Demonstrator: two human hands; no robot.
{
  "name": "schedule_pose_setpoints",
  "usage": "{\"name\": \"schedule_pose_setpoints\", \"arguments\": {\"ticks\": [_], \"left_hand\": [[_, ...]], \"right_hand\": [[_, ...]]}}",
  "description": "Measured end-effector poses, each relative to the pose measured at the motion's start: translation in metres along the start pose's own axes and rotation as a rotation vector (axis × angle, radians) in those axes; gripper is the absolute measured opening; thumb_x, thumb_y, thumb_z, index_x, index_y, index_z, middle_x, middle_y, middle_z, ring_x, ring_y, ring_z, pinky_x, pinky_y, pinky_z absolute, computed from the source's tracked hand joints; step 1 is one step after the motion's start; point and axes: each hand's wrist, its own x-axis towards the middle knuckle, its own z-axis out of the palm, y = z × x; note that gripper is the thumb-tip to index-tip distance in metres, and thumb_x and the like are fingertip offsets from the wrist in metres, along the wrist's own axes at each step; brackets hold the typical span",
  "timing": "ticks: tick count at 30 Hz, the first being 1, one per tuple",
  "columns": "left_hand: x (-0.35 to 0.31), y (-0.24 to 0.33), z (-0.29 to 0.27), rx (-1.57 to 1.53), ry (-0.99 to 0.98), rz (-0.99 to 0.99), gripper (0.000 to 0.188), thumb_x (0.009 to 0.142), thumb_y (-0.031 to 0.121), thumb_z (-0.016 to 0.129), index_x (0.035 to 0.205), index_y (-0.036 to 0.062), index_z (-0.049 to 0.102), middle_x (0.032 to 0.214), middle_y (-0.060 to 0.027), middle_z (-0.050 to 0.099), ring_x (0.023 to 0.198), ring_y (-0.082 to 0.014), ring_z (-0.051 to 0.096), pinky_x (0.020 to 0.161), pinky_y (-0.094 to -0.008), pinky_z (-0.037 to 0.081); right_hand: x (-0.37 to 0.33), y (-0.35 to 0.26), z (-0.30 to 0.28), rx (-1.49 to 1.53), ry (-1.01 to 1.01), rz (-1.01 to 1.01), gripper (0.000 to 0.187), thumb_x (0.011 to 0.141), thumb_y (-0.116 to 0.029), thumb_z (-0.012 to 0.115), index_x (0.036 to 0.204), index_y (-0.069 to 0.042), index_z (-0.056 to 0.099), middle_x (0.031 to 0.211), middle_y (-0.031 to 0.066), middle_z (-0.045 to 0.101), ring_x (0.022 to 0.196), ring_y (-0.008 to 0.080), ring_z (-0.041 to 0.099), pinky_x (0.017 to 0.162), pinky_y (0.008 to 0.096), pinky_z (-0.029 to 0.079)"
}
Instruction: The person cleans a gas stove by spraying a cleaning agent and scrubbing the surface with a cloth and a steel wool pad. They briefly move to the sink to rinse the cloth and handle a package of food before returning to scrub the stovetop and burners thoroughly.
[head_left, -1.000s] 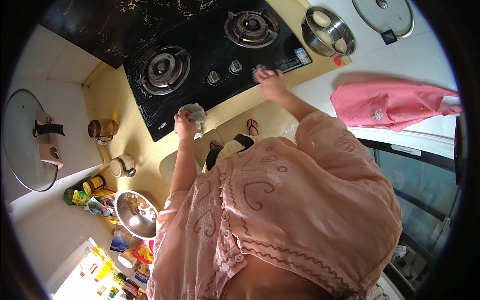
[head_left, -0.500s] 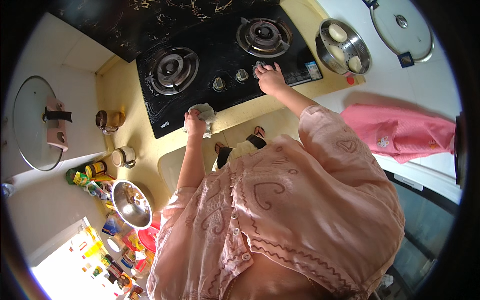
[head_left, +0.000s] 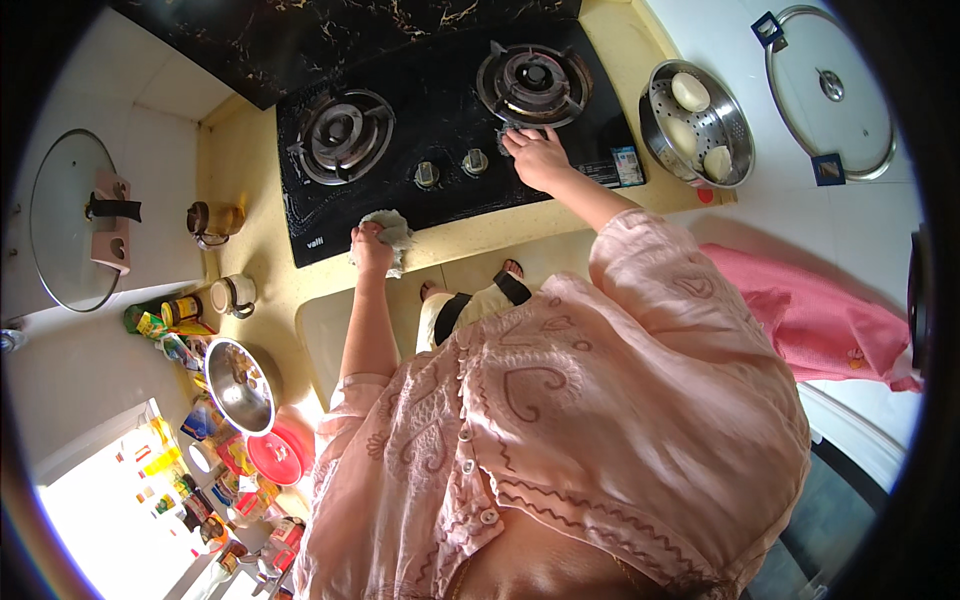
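Note:
My left hand (head_left: pixel 371 249) is closed on a crumpled grey cloth (head_left: pixel 393 231) at the front edge of the black gas stove (head_left: pixel 400 205). Part of the cloth hangs over that edge. Farther right, my right hand (head_left: pixel 538 160) presses a small grey scouring pad (head_left: pixel 504 137) onto the glass, just in front of the right burner (head_left: pixel 535 80). Its fingers cover most of the pad. Two control knobs (head_left: pixel 450 168) stand between my hands, and the left burner (head_left: pixel 343 136) lies beyond my left hand. Wet-looking streaks show on the stove top.
A steel colander (head_left: pixel 735 130) with pale rounded pieces stands right of the stove. Left on the counter are an amber jug (head_left: pixel 222 218), a lidded mug (head_left: pixel 232 296), a steel bowl (head_left: pixel 240 387) and a red basin (head_left: pixel 277 458). Glass lids (head_left: pixel 75 220) hang on the walls.
My right hand has slid the pad slightly left and closer to the right burner. My left hand has shifted a little left along the edge with the cloth. The view has tilted somewhat.

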Motion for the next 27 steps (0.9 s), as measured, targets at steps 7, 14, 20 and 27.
{"name": "schedule_pose_setpoints", "arguments": {"ticks": [7,14,20,27], "left_hand": [[-0.003,0.003,-0.001,0.020,-0.002,-0.043,0.023,0.063,-0.003,0.053,0.083,0.0071,0.057,0.092,-0.0162,0.053,0.088,-0.0342,0.052,0.079,-0.0385,0.043],[0.000,0.002,0.000,0.024,-0.012,-0.032,0.024,0.063,-0.002,0.053,0.085,0.0070,0.056,0.092,-0.0159,0.053,0.088,-0.0344,0.052,0.078,-0.0390,0.043],[-0.003,0.004,-0.005,0.018,-0.026,-0.025,0.023,0.062,-0.003,0.053,0.083,0.0071,0.056,0.091,-0.0158,0.053,0.086,-0.0347,0.052,0.078,-0.0393,0.044],[-0.002,0.007,-0.003,0.004,-0.024,-0.055,0.021,0.063,-0.002,0.054,0.082,0.0070,0.056,0.092,-0.0162,0.052,0.086,-0.0348,0.052,0.078,-0.0390,0.044]], "right_hand": [[-0.041,0.050,-0.004,-0.006,-0.042,-0.006,0.047,0.078,-0.016,0.045,0.124,-0.014,0.043,0.131,-0.0019,0.041,0.117,0.0148,0.037,0.100,0.0476,0.021],[0.000,0.007,-0.002,0.048,0.011,-0.051,0.043,0.079,-0.020,0.044,0.122,-0.013,0.046,0.129,-0.0012,0.043,0.118,0.0158,0.035,0.099,0.0460,0.021],[-0.024,0.031,0.001,0.010,0.038,-0.042,0.043,0.078,-0.018,0.045,0.121,-0.013,0.047,0.128,-0.0020,0.044,0.116,0.0147,0.039,0.098,0.0459,0.023],[-0.030,0.034,-0.003,-0.083,0.044,-0.015,0.039,0.078,-0.018,0.046,0.114,-0.006,0.052,0.122,0.0045,0.050,0.103,0.0197,0.045,0.094,0.0402,0.029]]}}
